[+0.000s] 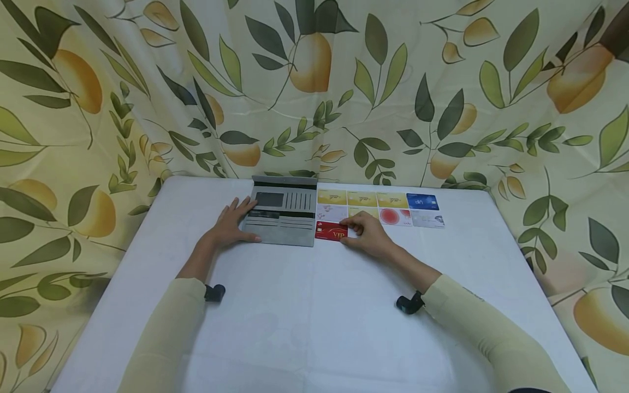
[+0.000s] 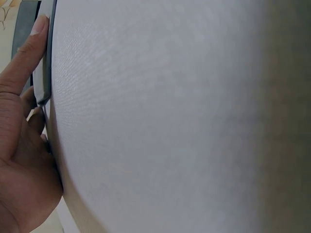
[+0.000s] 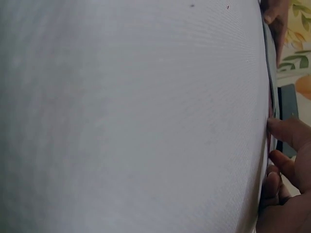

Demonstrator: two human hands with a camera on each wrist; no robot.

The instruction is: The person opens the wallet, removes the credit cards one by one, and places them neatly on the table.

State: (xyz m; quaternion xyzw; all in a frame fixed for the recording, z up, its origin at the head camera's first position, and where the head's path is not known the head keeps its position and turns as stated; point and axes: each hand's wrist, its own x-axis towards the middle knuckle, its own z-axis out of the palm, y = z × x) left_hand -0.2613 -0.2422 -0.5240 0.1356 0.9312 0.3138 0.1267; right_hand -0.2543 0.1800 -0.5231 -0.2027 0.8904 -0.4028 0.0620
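A grey card wallet [image 1: 290,238] lies unfolded at the far side of the white table, its rows of card slots facing up. My left hand [image 1: 229,222] rests on the wallet's left edge with fingers spread and thumb at the near corner. In the left wrist view the thumb [image 2: 30,51] lies along the wallet's side. A red VIP card [image 1: 329,231] sits right beside the wallet's near right edge. My right hand [image 1: 371,234] pinches that card's right end between thumb and index finger, the other fingers curled in.
Behind the red card, other cards lie in two rows: gold cards [image 1: 362,198], a blue card [image 1: 422,202], a pale pink card [image 1: 332,212], a card with a red circle [image 1: 393,216] and a silver card [image 1: 427,219]. A leaf-and-fruit curtain [image 1: 275,125] hangs behind the table [image 1: 295,316].
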